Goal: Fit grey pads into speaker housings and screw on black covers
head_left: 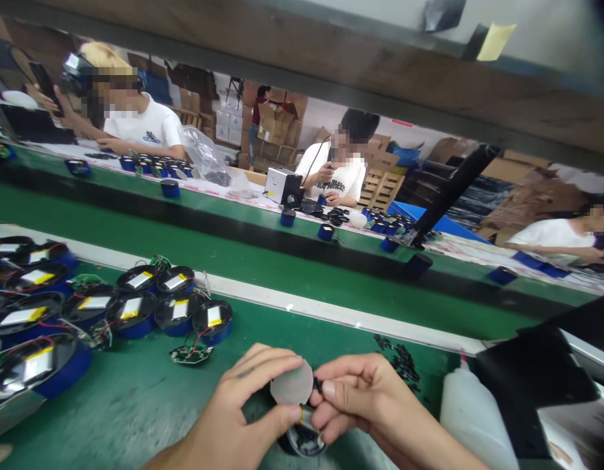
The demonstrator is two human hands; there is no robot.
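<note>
My left hand [238, 405] is closed, with a thin round grey disc [292, 384] between thumb and fingers. The disc is tilted, with its flat face toward me. At its right edge, my right hand [363, 398] pinches a small black part [318, 386]; its exact kind is partly hidden by the fingers. Just below both hands sits a round housing [304, 442] with dark contents and a bit of yellow, mostly covered by my fingers. A scatter of small black pieces [404, 362] lies on the green surface beyond my right hand.
Several blue round housings [130, 314] with flat batteries and wired circuit boards [191, 354] crowd the left. A white plastic bottle [473, 414] stands at right beside a black object [531, 385]. Beyond a pale rail runs a green belt [262, 241] carrying blue housings; co-workers sit across it.
</note>
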